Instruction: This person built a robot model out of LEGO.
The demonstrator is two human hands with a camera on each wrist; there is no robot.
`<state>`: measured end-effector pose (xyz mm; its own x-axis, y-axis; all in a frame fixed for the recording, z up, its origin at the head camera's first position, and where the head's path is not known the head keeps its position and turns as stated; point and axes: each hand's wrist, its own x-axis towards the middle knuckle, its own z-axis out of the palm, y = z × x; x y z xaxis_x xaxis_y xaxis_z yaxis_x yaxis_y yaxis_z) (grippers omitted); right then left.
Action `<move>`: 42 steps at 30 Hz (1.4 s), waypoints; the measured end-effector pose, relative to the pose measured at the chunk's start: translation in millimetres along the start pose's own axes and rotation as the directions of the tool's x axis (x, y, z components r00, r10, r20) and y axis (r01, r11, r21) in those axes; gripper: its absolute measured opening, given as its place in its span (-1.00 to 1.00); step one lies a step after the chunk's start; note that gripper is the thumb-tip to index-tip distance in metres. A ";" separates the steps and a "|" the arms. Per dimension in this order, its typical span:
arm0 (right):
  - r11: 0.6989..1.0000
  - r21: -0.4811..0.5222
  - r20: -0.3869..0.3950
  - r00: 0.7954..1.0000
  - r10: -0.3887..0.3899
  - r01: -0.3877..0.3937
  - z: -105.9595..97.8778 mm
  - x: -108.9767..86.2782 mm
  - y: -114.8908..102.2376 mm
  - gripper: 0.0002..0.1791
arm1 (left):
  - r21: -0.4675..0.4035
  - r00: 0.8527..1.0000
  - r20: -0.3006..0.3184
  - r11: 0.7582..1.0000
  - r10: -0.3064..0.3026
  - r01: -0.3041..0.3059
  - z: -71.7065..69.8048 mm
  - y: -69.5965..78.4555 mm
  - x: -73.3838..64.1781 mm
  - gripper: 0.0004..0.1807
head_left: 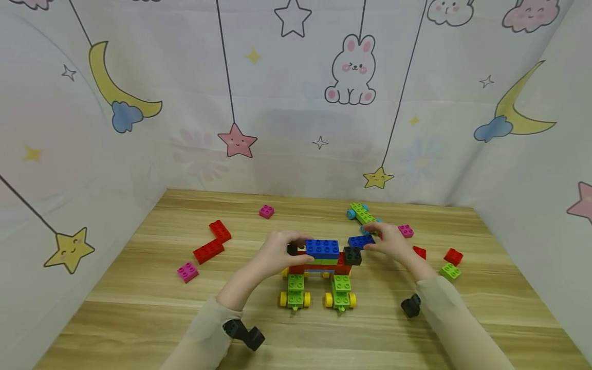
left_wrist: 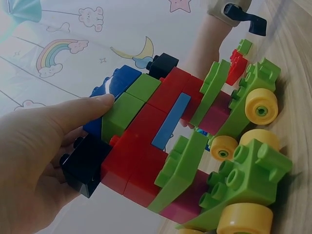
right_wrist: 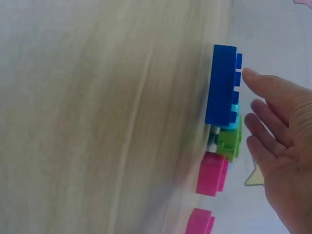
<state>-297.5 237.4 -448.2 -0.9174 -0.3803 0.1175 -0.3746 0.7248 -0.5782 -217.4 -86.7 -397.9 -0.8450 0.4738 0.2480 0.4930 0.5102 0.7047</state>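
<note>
A toy brick structure stands on two green bases with yellow wheels. A red beam spans it, and green bricks with a blue brick on top sit at its middle. Black bricks cap the beam's ends. My left hand grips the upper part, its thumb along the blue and green bricks and its fingers behind, partly hidden. To the right, my right hand hovers beside a loose blue brick on the table. Its thumb and fingers are spread and hold nothing, just short of the studs.
A green wheeled base with blue wheels lies behind the loose blue brick. Red bricks and pink bricks lie at left. More red bricks and a green brick lie at right. A patterned curtain rises behind the table.
</note>
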 end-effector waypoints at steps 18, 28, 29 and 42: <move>0.999 -0.051 0.030 1.000 -0.007 0.009 4.3 0.5 2.3 -0.51 | 0.000 1.000 0.005 1.000 0.003 -0.003 -0.5 0.0 -1.0 -0.56; 0.998 -0.052 0.033 0.999 0.026 -0.024 4.8 1.0 0.4 -0.53 | 0.004 1.000 0.000 1.000 0.007 -0.007 -0.7 0.2 -0.7 -0.57; 0.998 -0.052 0.032 0.999 0.032 -0.030 4.9 1.0 0.2 -0.53 | 0.002 1.000 0.001 1.000 0.006 -0.006 -0.7 0.2 -0.7 -0.57; 0.990 -0.130 0.054 0.997 0.057 -0.050 6.0 1.3 -1.0 -0.51 | -0.008 1.000 -0.004 1.000 0.006 -0.006 -0.2 -1.4 -1.0 -0.56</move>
<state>-297.6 232.7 -452.3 -0.9286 -0.3688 0.0406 -0.3429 0.8112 -0.4736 -217.3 -88.1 -399.0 -0.8430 0.4737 0.2550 0.4962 0.5014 0.7088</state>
